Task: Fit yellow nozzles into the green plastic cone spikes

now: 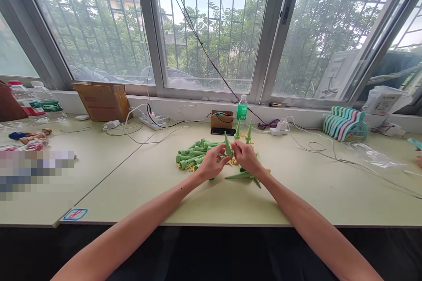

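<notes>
My left hand grips a green pointed cone near its base, tip upward. Close against the cone, my right hand has its fingers pinched together; what they hold is hidden. Left of my hands lies a pile of green hollow tubes, with small yellow pieces among them. Two more green cones, a nearer one and another, stand upright behind my right hand, with yellow pieces around. Under my right hand, a green spike lies flat on the table.
Behind the pile are a black phone, a small cardboard box and a green-labelled bottle. White cables and a power strip run along the back. Colourful hangers stand right. A larger carton sits at the back left.
</notes>
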### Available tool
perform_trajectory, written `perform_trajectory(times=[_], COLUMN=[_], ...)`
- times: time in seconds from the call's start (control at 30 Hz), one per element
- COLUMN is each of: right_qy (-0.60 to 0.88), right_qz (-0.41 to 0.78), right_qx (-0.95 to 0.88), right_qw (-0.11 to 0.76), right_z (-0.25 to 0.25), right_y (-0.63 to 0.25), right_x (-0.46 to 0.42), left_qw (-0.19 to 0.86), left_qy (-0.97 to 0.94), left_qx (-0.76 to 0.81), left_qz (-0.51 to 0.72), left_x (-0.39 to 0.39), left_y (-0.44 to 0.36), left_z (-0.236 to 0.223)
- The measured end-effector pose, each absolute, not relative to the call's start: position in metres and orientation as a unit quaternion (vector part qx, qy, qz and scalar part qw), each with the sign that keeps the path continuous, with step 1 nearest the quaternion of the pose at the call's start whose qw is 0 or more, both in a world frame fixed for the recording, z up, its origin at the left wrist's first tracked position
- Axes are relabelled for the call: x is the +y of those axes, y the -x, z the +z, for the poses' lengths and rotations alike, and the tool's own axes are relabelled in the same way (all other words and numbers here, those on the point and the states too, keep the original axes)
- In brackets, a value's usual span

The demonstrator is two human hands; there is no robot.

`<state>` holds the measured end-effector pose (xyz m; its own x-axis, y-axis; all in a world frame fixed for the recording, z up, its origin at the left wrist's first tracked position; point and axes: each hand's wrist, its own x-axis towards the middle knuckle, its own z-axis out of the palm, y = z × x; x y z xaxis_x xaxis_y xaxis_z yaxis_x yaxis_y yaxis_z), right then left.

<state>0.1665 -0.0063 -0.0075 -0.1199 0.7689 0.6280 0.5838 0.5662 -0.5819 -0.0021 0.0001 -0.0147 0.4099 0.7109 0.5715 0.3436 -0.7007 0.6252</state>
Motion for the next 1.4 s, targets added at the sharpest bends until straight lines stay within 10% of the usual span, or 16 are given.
perform_trajectory(times=[1.4], right_qy=[0.481], right_qz=[0.066], right_qx=[-0.696], right_qw=[0.529], right_z=[-0.0028], right_y=[-0.1655], right_x=[-0.0087], left_qw=[0.265], left_qy=[-0.763], left_qx=[0.337], left_qz=[0.483], left_x=[0.0025], left_y=[0.0005], left_z=[-0.0113])
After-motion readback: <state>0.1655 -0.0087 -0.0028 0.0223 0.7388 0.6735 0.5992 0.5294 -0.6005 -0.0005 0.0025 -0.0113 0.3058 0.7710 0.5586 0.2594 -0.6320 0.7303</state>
